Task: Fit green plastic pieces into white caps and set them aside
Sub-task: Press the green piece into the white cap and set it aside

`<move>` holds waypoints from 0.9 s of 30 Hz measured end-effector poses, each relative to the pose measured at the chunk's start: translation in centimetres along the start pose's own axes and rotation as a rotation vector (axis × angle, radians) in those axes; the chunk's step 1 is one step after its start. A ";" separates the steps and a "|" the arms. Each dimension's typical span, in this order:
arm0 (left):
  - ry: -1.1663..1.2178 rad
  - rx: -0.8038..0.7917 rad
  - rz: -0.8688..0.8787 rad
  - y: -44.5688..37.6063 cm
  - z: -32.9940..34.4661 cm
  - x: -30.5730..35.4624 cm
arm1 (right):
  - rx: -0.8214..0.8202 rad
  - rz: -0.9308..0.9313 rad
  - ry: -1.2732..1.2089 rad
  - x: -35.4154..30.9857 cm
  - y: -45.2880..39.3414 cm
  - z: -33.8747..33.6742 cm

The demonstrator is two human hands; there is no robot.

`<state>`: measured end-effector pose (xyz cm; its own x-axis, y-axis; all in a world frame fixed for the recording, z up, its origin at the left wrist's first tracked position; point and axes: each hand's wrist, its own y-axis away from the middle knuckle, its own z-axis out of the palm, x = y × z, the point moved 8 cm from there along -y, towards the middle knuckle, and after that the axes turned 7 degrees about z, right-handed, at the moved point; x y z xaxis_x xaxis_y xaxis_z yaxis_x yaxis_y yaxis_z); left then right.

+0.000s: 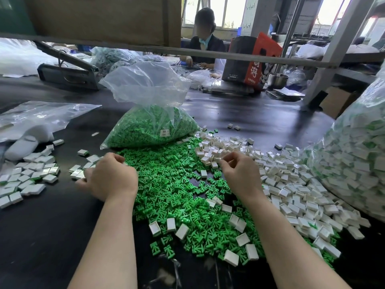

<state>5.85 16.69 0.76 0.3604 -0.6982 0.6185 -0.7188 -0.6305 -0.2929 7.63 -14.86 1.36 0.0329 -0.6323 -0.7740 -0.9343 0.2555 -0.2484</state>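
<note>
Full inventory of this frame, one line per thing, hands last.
green plastic pieces: loose heap, green, table centre
white caps: loose heap, white, right of the green heap
finished caps: a cluster, white, table left
bag of green pieces: one, clear, behind the heap
bag of filled caps: one, clear, far right
table: one, black
second person: one, seated across
left hand: fingers curled, contents hidden
right hand: pinching, contents unclear

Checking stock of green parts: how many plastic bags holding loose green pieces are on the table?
1: the open clear bag of green pieces, behind the loose green pile. The right-edge bag holds mostly white caps.
</note>
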 end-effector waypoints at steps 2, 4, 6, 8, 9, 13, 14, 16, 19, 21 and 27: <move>-0.035 -0.017 0.008 0.0 0.1 0.0 | -0.042 -0.041 0.135 -0.2 0.2 0.6; -0.078 -0.030 0.038 0.0 0.1 0.4 | -0.113 -0.098 0.247 -0.5 0.6 1.4; -0.100 -0.035 0.075 0.1 0.1 1.2 | -0.191 -0.175 0.390 -0.9 1.1 2.6; -0.046 -0.020 0.144 0.2 0.1 2.3 | -0.284 -0.206 0.501 -1.2 1.6 3.8; 0.027 -0.014 0.192 0.4 0.1 2.9 | -0.314 -0.201 0.535 -1.2 1.8 4.2; 0.420 -0.093 0.334 2.0 1.0 6.2 | -0.266 -0.188 0.544 -1.6 1.8 3.9; 0.484 -0.140 0.360 2.5 1.4 7.1 | -0.250 -0.189 0.528 -1.8 1.9 3.7; 0.579 -0.261 0.385 3.7 2.7 8.6 | -0.215 -0.205 0.490 -1.9 2.1 3.5; 0.665 -0.481 0.330 5.5 5.1 9.8 | -0.126 -0.202 0.318 -2.1 2.0 2.5; 0.714 -0.618 0.257 6.5 6.4 10.0 | -0.115 -0.108 0.066 -1.7 1.4 1.7; 0.982 -0.778 0.101 7.8 7.3 10.4 | -0.238 0.066 -0.470 -1.1 0.9 2.0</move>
<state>8.35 2.06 -0.38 -0.0706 0.0252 0.9972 -0.9974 0.0108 -0.0709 7.44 -12.47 0.81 0.0759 -0.2101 -0.9747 -0.9927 0.0760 -0.0937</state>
